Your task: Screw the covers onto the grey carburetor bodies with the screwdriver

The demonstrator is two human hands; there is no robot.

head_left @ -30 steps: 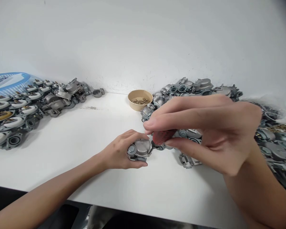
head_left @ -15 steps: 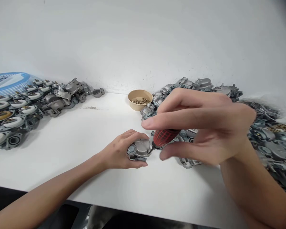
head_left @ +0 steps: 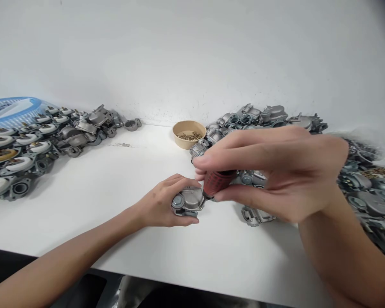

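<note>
While the left hand is clamped around a grey metal housing, the right hand grips a red-handled screwdriver between thumb and fingers. The two hands are apart from each other, and both are occupied. The housing is held about midway between the near and far edges of the worktop, its rounded cover and a hex bolt head facing up. The screwdriver is tilted, its lower end at the right-hand side of the housing; whether the tip is seated in a screw cannot be determined.

Toward the far edge, a tan bowl contains small brass-coloured pieces. To its right, a heap of similar housings lies along the far edge, partly hidden by the right hand. Further metal parts occupy the right edge. Toward the left edge, castings bearing white rings are set close together, one ring being yellow-brown. A blue basket stands at the far left corner.
</note>
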